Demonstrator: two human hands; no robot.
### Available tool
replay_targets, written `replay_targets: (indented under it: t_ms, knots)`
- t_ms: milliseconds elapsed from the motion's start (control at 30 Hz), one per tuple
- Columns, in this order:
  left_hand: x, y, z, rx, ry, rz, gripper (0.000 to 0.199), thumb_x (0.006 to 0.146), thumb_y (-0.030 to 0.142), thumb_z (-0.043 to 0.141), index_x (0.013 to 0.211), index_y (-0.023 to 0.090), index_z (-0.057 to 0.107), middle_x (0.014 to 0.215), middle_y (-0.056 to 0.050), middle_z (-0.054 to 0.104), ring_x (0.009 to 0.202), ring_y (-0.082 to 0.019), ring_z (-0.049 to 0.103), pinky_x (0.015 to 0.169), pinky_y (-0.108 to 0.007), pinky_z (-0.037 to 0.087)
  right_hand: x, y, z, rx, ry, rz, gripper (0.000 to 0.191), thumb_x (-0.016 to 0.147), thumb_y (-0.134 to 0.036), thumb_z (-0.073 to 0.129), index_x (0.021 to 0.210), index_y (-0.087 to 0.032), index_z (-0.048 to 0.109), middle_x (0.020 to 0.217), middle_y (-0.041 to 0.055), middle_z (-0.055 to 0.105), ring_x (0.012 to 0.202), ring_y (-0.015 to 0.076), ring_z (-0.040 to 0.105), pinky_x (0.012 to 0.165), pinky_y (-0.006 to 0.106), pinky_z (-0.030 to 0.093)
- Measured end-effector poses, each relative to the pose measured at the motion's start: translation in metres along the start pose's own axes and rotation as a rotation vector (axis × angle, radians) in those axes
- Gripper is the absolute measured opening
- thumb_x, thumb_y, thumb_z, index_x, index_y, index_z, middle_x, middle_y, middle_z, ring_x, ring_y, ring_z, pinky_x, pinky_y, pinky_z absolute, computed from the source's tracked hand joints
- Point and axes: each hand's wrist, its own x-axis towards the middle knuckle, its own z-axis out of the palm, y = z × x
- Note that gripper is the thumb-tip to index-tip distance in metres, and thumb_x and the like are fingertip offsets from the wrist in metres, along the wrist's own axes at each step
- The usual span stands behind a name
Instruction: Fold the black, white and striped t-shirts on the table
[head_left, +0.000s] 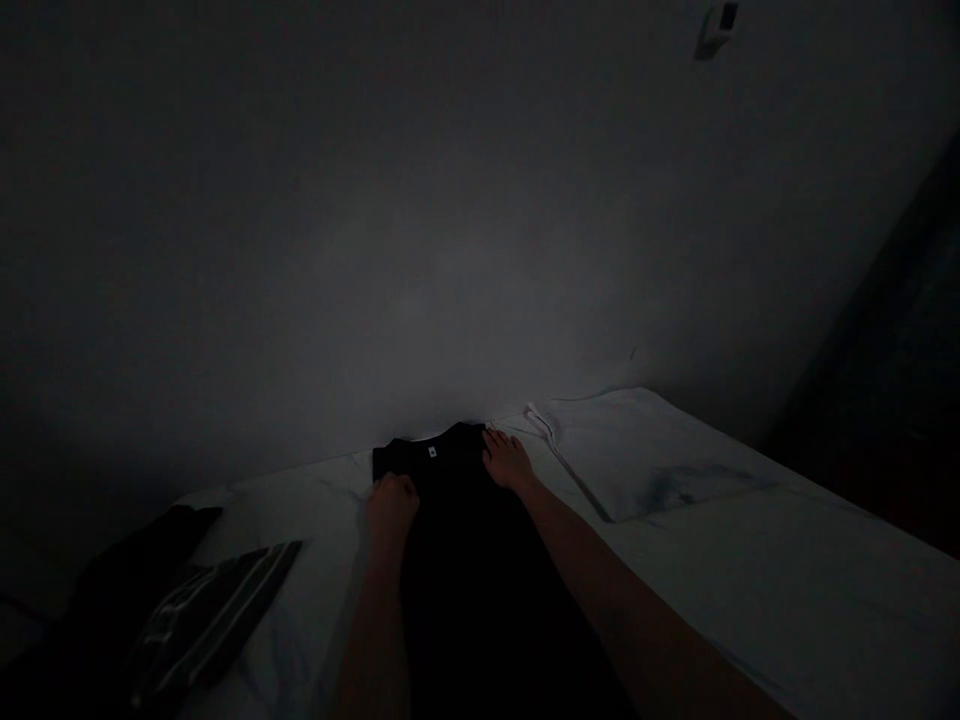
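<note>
Right now, a black shirt [472, 540] lies spread out on a white surface [750, 580], its neck end up close to the wall [450, 250]. It is too dark to tell if the surface is a bed or a desk. A small pale tag [432, 452] shows near the shirt's neck. The person's left hand [391, 503] is at the shirt's left edge, just below the top corner. Its fingers are curled in, but one cannot tell if they pinch the cloth. The right hand [508, 458] is at the shirt's top right corner, with its fingers held out straight and a bit apart, touching the edge. To the right of the shirt, near the right hand, is a flat white cloth [607, 440] with a dark smudge on it. To the left of the shirt, well apart from it, is a dark striped cloth [217, 610]. Next to that, farther from the shirt, is a dark heap [124, 570], too dim to make out. High above the shirt and to its right, a small box [721, 22] sits on the wall.
</note>
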Motion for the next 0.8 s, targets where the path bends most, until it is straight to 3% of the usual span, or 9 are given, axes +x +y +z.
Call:
replay_targets:
  t_ms: [167,300,367,533,667,800]
  knots:
    - [-0.004,0.001,0.004,0.118,0.035,0.054,0.024,0.089,0.019,0.050,0.090,0.022,0.073,0.107,-0.011,0.065,0.109,-0.029,0.059,0.089,-0.039,0.048,-0.006,-0.003,-0.012,-0.018,0.002,-0.060,0.057,0.100,-0.026,0.029,0.153,-0.006,0.035,0.163,0.0167,0.022,0.149,0.0287,0.026,0.120,0.048,0.020]
    - [-0.004,-0.002,0.004,0.128,0.040,0.087,0.026,0.091,0.021,0.048,0.097,0.021,0.073,0.109,-0.011,0.065,0.109,-0.028,0.059,0.091,-0.039,0.047,-0.034,-0.003,-0.020,-0.012,-0.047,-0.267,0.052,0.101,-0.027,0.034,0.152,-0.015,0.040,0.162,0.0080,0.027,0.152,0.0196,0.016,0.123,0.039,0.012]
    - [-0.003,-0.005,0.004,0.112,0.045,0.087,0.028,0.092,0.022,0.046,0.098,0.021,0.073,0.109,-0.011,0.065,0.109,-0.027,0.060,0.091,-0.037,0.047,-0.062,-0.002,-0.021,0.017,-0.099,-0.385,0.052,0.103,-0.031,0.034,0.153,-0.018,0.037,0.162,0.0059,0.029,0.151,0.0176,0.017,0.123,0.037,0.014]
    - [0.001,-0.008,0.002,0.053,0.042,0.100,0.030,0.087,0.014,0.049,0.098,0.025,0.074,0.111,-0.006,0.067,0.108,-0.020,0.062,0.091,-0.028,0.047,-0.158,0.008,-0.032,0.139,-0.228,-0.600,0.065,0.104,-0.046,0.036,0.159,-0.016,0.021,0.165,0.0129,0.016,0.152,0.0220,0.012,0.124,0.043,0.009]
    - [0.001,-0.008,-0.002,0.059,0.019,0.133,0.035,0.084,0.010,0.047,0.100,0.024,0.075,0.114,-0.005,0.068,0.108,-0.021,0.063,0.092,-0.029,0.048,-0.230,0.017,-0.048,0.212,-0.298,-0.664,0.069,0.101,-0.050,0.043,0.159,-0.020,0.018,0.165,0.0131,0.013,0.153,0.0251,0.008,0.123,0.050,0.006]
    - [0.001,-0.005,-0.011,0.096,-0.054,0.196,0.039,0.084,0.008,0.044,0.105,0.022,0.074,0.114,-0.006,0.069,0.108,-0.023,0.063,0.092,-0.034,0.050,-0.281,0.028,-0.063,0.230,-0.315,-0.674,0.070,0.101,-0.051,0.044,0.159,-0.018,0.022,0.165,0.0143,0.015,0.152,0.0279,0.011,0.123,0.050,0.005]
